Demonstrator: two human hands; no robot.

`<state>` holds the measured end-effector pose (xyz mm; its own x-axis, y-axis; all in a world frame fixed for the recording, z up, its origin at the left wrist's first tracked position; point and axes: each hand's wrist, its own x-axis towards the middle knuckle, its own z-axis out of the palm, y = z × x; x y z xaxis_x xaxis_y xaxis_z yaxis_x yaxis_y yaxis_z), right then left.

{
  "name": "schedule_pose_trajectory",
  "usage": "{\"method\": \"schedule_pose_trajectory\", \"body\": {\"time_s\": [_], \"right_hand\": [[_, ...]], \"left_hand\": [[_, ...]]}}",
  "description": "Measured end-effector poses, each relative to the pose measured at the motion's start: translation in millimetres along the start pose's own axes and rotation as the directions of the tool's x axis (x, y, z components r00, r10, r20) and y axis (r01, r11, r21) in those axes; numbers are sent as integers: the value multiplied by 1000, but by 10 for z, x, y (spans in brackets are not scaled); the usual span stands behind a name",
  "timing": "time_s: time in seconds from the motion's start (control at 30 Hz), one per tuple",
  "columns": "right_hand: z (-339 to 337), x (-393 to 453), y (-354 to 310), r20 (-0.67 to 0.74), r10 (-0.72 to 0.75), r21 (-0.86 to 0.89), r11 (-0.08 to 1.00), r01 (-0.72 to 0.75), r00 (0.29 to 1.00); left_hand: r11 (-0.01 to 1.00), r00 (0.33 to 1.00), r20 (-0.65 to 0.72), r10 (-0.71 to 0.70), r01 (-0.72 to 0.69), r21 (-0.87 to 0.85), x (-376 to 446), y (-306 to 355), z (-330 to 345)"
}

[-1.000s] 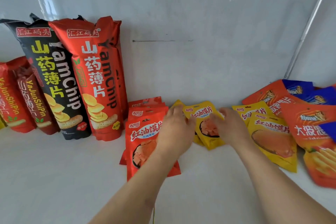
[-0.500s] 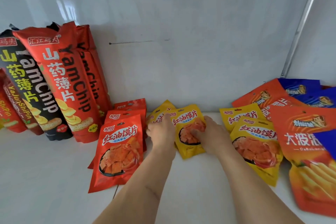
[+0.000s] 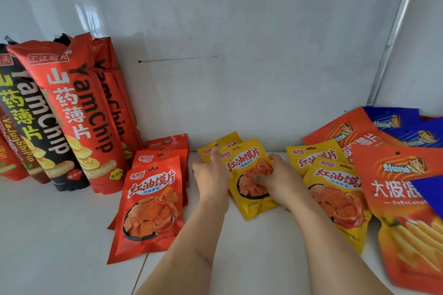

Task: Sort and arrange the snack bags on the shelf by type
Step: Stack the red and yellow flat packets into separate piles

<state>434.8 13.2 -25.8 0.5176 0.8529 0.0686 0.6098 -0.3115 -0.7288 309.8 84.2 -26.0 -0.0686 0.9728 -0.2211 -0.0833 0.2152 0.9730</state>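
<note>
A small yellow snack bag point(image 3: 249, 201) lies at the back middle of the white shelf point(image 3: 60, 235), overlapping a second yellow bag point(image 3: 227, 141) behind it. My left hand point(image 3: 211, 175) holds its left edge, one finger pointing up along the rear bag. My right hand point(image 3: 275, 179) grips its right side, thumb pressed on the printed front. To the left lies a stack of small red bags point(image 3: 151, 203) of the same brand. Two more yellow bags point(image 3: 335, 189) lie to the right.
Tall red yam-chip bags point(image 3: 79, 115) and a black one point(image 3: 31, 122) lean on the back wall at left. Large orange fries bags point(image 3: 402, 199) and blue bags point(image 3: 395, 120) are piled at right, beside a metal post point(image 3: 393, 38).
My left hand has moved off the red bag stack onto the yellow bag's left edge. Both hands now hold that bag, which has shifted a little toward me.
</note>
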Motion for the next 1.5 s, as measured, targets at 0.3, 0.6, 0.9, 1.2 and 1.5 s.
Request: {"method": "schedule_pose_trajectory", "body": {"time_s": [0.3, 0.6, 0.9, 1.2, 1.5], "right_hand": [[-68, -69, -27, -6, -35, 239, 970, 35, 999], [-160, -189, 24, 61, -18, 567, 823, -20, 998], [-214, -178, 118, 151, 76, 540, 829, -147, 986], [-143, -91, 121, -13, 144, 484, 867, -119, 990], [-189, -151, 58, -118, 144, 471, 879, -72, 983]], "left_hand": [[978, 995, 46, 87, -94, 187, 122, -72, -12], [988, 955, 276, -109, 134, -73, 94, -2, -97], [993, 968, 246, 41, -68, 101, -57, 19, -125], [997, 960, 279, 22, -1, -77, -102, 32, -195], [980, 886, 458, 73, 22, -197, -149, 91, -197]]}}
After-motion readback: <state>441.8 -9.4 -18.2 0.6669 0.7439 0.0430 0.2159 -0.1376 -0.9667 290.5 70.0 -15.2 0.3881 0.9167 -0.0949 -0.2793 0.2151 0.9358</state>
